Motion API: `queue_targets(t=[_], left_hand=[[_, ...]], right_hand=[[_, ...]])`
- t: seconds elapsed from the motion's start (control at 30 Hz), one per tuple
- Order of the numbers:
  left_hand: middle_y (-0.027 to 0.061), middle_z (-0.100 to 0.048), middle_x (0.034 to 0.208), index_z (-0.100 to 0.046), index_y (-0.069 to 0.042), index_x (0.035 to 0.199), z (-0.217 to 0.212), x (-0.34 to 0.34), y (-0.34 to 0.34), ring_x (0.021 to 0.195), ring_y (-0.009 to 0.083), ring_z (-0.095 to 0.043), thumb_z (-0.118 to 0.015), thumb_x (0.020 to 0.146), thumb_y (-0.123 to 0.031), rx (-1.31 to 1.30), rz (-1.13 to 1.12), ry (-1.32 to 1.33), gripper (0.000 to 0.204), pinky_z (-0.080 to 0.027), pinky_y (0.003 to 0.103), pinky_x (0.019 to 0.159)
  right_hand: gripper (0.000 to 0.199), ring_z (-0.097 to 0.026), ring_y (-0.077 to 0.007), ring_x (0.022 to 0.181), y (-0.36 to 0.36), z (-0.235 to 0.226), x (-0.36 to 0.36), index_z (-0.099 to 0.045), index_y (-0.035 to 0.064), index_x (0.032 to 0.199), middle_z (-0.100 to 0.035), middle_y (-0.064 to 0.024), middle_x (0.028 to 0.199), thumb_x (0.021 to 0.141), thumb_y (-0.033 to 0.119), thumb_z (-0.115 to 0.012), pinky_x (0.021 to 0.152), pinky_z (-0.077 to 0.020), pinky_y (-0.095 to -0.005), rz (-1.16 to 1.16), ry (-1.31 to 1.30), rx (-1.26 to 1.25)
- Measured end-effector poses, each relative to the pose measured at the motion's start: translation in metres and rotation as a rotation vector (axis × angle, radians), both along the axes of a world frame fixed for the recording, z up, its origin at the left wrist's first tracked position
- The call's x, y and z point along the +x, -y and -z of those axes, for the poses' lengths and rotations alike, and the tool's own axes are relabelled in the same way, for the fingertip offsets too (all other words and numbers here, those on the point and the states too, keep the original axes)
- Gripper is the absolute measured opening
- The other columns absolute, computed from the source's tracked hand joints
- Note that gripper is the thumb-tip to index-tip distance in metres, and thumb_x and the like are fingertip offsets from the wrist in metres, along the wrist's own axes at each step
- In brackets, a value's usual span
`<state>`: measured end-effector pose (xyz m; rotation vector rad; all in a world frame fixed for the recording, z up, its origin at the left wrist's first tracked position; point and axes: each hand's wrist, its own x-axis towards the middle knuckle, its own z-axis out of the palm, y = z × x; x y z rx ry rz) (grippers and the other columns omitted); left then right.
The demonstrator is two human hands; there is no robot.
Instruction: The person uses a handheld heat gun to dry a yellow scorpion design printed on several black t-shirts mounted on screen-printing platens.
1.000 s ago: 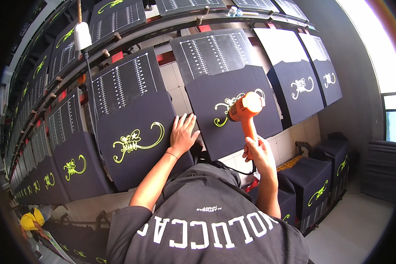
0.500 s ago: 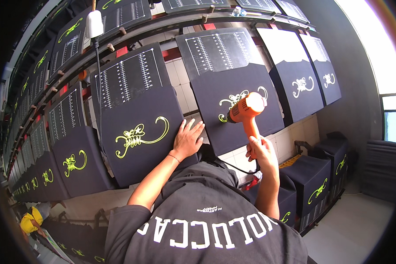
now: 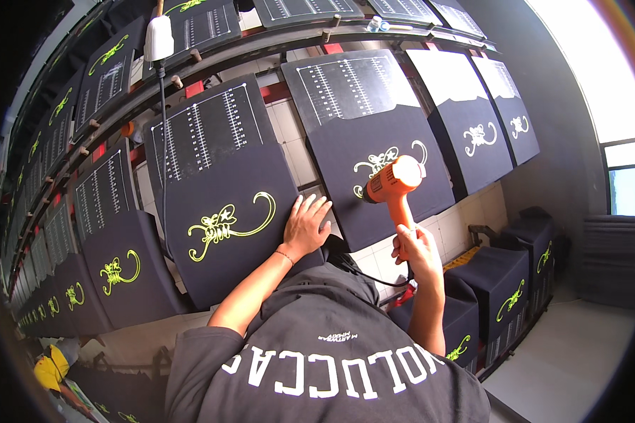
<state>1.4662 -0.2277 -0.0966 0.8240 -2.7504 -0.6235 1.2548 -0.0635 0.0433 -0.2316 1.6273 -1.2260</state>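
Note:
My right hand [image 3: 418,252] is wrapped round the handle of an orange heat gun [image 3: 396,182]. Its dark nozzle points left, over the yellow-green print on a dark fabric panel [image 3: 391,220], and hides part of that print. The panel covers the near part of a black board [image 3: 349,81] marked with white scales. My left hand [image 3: 305,224] lies flat with fingers apart on the right edge of the neighbouring dark fabric panel [image 3: 180,240], beside its curling yellow-green print [image 3: 222,231]. Nothing is held in it.
A white plug or socket block [image 3: 159,39] hangs on a cord at upper left. Similar printed panels [image 3: 120,271] run along the left, with more [image 3: 478,144] on the right. Behind me stand fabric-covered boards [image 3: 494,285]. Someone in yellow [image 3: 51,368] is at lower left.
The whole view has shifted slightly. The heat gun remains over the same print with only a small movement, and my left hand stays resting on the neighbouring panel's edge.

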Motion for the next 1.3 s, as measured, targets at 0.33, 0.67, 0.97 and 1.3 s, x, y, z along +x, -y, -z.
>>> queue_targets(t=[0.33, 0.67, 0.97, 1.3], left_hand=[[0.0123, -0.059, 0.136, -0.057, -0.007, 0.134, 0.005, 0.003, 0.001, 0.133, 0.0322, -0.048, -0.064, 0.086, -0.024, 0.02, -0.013, -0.025, 0.052, -0.028, 0.051, 0.119], [0.0123, -0.06, 0.134, -0.055, -0.005, 0.134, 0.006, 0.006, 0.002, 0.132, 0.0322, -0.049, -0.065, 0.085, -0.024, 0.02, -0.017, -0.06, 0.053, -0.028, 0.05, 0.119], [0.0127, -0.06, 0.132, -0.056, -0.005, 0.132, 0.004, 0.006, 0.003, 0.131, 0.0323, -0.05, -0.067, 0.083, -0.022, 0.023, -0.017, -0.084, 0.053, -0.029, 0.051, 0.118], [0.0127, -0.061, 0.131, -0.056, -0.004, 0.132, 0.005, 0.006, 0.004, 0.13, 0.0324, -0.051, -0.068, 0.082, -0.02, 0.025, -0.015, -0.078, 0.054, -0.029, 0.051, 0.118]], right_hand=[[0.027, -0.061, -0.0096, 0.06, -0.001, -0.006, 0.008, -0.058, 0.0058, 0.093, -0.058, -0.0009, 0.073, 0.097, 0.032, -0.065, 0.053, -0.0491, -0.0244, 0.006, 0.005, 0.051], [0.028, -0.06, -0.009, 0.06, 0.01, -0.012, 0.02, -0.058, 0.0053, 0.092, -0.058, -0.0009, 0.073, 0.097, 0.032, -0.065, 0.052, -0.0485, -0.0238, -0.001, -0.019, 0.01], [0.028, -0.059, -0.0084, 0.06, 0.014, -0.004, 0.01, -0.059, 0.005, 0.095, -0.057, -0.0004, 0.073, 0.098, 0.032, -0.065, 0.052, -0.0482, -0.0225, -0.05, 0.005, -0.019], [0.027, -0.059, -0.0086, 0.06, 0.023, 0.0, 0.013, -0.058, 0.0051, 0.097, -0.057, -0.0006, 0.072, 0.098, 0.031, -0.065, 0.052, -0.0483, -0.0231, -0.049, -0.004, -0.035]])
